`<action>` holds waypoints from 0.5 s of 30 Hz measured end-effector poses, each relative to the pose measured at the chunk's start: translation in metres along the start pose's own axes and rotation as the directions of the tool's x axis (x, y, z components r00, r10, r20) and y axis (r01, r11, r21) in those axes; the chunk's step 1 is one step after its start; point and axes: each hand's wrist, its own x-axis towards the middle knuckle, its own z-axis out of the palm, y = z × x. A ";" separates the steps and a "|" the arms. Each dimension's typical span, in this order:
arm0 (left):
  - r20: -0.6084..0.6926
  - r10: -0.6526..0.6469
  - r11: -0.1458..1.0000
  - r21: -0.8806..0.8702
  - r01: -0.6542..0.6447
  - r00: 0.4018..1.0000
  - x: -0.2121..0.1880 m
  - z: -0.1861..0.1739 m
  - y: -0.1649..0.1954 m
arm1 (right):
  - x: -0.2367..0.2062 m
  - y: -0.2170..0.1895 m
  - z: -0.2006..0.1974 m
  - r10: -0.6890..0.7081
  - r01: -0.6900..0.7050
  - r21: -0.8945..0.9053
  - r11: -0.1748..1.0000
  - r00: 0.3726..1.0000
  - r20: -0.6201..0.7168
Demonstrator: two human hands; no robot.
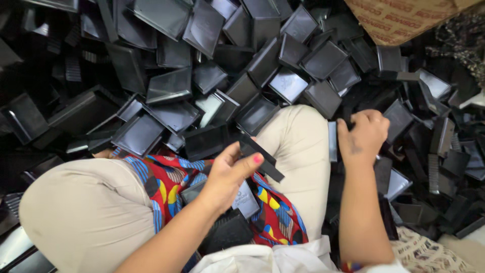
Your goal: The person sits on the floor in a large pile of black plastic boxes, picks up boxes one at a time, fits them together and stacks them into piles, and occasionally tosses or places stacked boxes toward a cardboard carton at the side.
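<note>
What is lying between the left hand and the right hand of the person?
In the head view, the person's bent knee in beige trousers lies between the left hand, holding a black plastic piece, and the right hand.

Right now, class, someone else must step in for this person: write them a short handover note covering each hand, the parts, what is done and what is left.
Left hand: fingers pinch a flat black plastic piece above the lap.
Right hand: reaching into the heap beside the right knee, fingers closed on a small black tray part.
Parts: a big loose heap of black plastic trays fills the floor ahead and on both sides; a few black pieces lie on the patterned cloth in the lap. A cardboard box sits top right.
Done: only the lap pieces are set apart.
Left: nearly the whole heap.
</note>
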 end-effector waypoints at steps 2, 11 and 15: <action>-0.001 0.029 0.997 0.073 -0.028 1.000 0.000 0.002 0.001 | -0.003 -0.015 -0.025 0.031 -0.007 0.312 0.950 0.997 -0.072; 0.212 0.058 0.992 0.094 -0.079 0.975 -0.007 0.004 0.010 | -0.047 -0.111 -0.084 -0.013 -0.557 0.800 -0.221 0.822 0.569; 0.372 0.013 0.983 0.168 -0.081 0.928 -0.016 0.012 0.014 | -0.048 -0.113 -0.078 -0.235 -0.447 0.876 0.179 0.845 0.480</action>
